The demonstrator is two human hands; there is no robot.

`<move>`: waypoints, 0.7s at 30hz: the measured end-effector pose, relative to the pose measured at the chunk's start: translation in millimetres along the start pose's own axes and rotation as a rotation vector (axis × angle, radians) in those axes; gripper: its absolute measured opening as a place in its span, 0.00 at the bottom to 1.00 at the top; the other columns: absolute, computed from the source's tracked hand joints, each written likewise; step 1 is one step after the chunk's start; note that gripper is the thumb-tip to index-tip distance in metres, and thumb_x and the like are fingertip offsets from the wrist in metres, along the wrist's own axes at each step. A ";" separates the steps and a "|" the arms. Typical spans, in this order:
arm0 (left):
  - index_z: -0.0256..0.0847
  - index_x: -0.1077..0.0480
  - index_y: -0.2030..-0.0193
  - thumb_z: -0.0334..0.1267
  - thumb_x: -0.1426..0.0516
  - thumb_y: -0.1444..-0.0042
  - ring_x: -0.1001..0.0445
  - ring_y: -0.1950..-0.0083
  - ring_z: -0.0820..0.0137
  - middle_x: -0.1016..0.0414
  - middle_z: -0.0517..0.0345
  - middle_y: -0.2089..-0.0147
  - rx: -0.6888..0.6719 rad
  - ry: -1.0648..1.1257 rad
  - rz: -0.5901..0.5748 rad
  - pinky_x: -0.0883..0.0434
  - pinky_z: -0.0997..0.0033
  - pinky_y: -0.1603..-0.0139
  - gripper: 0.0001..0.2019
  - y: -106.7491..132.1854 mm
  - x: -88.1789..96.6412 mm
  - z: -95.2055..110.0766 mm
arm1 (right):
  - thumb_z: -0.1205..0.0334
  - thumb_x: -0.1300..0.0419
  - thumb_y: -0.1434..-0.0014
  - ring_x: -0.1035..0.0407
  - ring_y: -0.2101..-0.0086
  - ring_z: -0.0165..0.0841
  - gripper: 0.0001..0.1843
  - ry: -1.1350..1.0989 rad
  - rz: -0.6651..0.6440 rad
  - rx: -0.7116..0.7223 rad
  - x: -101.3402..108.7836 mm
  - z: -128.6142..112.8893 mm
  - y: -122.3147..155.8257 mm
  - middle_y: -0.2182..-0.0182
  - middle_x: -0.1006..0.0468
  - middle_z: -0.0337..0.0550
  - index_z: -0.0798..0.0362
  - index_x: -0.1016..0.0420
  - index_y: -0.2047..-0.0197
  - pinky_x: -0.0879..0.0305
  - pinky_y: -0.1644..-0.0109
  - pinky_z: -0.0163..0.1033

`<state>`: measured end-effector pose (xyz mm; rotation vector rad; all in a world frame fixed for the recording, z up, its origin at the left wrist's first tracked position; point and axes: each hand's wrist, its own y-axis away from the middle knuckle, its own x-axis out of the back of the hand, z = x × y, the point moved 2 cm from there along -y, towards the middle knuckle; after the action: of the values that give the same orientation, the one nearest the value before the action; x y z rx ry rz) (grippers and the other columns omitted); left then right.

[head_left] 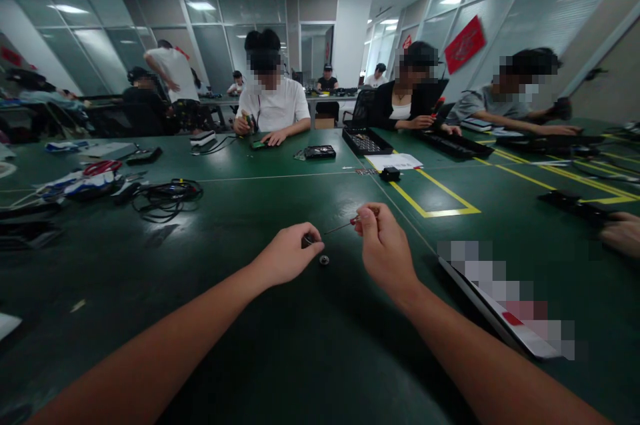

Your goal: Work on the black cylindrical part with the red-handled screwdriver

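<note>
My right hand [384, 245] is closed around the handle of a slim screwdriver [354, 219], whose thin metal shaft points left. Facing it, my left hand [291, 253] grips a small dark round part [309, 239] between thumb and fingers; its exact kind is partly hidden by the hand. The screwdriver's tip ends close beside that part, and I cannot tell whether they touch. On the green table [280, 345] just below my left fingertips lies a small round metallic piece [324, 260].
A clipboard-like board with papers [500, 305] lies to my right. Tangled black cables [167, 198] lie at left. Ahead are a small black block [390, 174], a black parts tray [367, 142] and yellow tape lines [453, 213]. Co-workers sit across the table; another person's hand [623, 233] shows at right.
</note>
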<state>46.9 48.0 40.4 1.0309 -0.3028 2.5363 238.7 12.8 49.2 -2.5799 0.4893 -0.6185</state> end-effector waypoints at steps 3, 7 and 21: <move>0.43 0.24 0.49 0.41 0.42 0.39 0.22 0.52 0.60 0.20 0.52 0.51 -0.014 -0.156 -0.128 0.29 0.62 0.53 0.13 -0.5 -7.5 5.1 | 0.50 0.52 0.27 0.27 0.66 0.38 0.15 -0.001 0.002 -0.004 0.1 0.9 0.3 0.67 0.22 0.43 0.49 0.31 0.57 0.34 0.61 0.43; 0.43 0.24 0.44 0.45 0.38 0.41 0.22 0.49 0.56 0.20 0.49 0.47 -0.047 -0.375 -0.248 0.29 0.60 0.53 0.19 -5.4 -19.5 6.5 | 0.50 0.52 0.28 0.26 0.66 0.38 0.15 -0.004 0.005 -0.012 0.3 2.7 0.1 0.67 0.22 0.43 0.50 0.31 0.57 0.34 0.60 0.43; 0.41 0.25 0.56 0.48 0.38 0.41 0.23 0.58 0.60 0.21 0.50 0.56 0.002 -0.456 -0.326 0.36 0.66 0.65 0.14 -4.4 -2.0 -5.3 | 0.49 0.52 0.28 0.27 0.66 0.38 0.16 -0.001 -0.017 -0.013 -1.2 2.8 -0.6 0.67 0.22 0.44 0.49 0.30 0.57 0.34 0.61 0.43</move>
<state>46.8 53.3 35.5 1.5194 -0.2305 1.9978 239.2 14.7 46.9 -2.5991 0.4723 -0.6213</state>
